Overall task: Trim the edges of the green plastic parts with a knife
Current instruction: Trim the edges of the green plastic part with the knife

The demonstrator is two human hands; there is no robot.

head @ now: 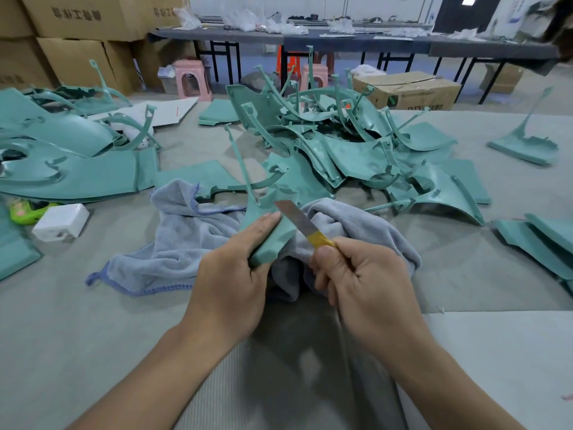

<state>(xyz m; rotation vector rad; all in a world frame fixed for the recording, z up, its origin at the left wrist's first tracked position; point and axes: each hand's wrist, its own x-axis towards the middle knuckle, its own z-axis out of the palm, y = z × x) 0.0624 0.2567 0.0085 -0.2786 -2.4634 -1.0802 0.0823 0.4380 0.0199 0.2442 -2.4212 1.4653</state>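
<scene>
Gripping a green plastic part [269, 232], the left hand [231, 285] steadies it while the right hand [364, 276] clenches the knife [305, 223], blade just beyond the left thumb.

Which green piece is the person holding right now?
The green piece in the left hand, right by the knife blade. All the other green pieces lie on the table, untouched.

"DTY" on cardboard box [409, 91]

Both hands' fingers [263, 223] curled, gripping.
</scene>
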